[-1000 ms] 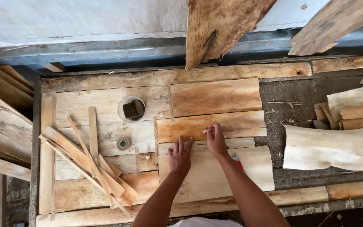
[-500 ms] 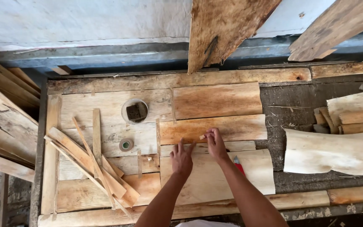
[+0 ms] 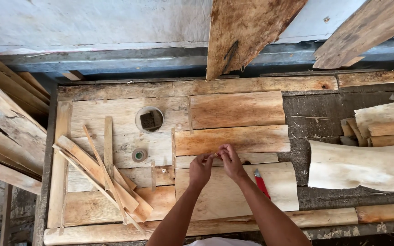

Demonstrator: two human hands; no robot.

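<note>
Here, left hand and right hand meet above pale board, fingertips pinched on small thin strip; exact grip unclear. Red knife just right of right wrist. Likely best: keep pinch steady, strip flat.
</note>
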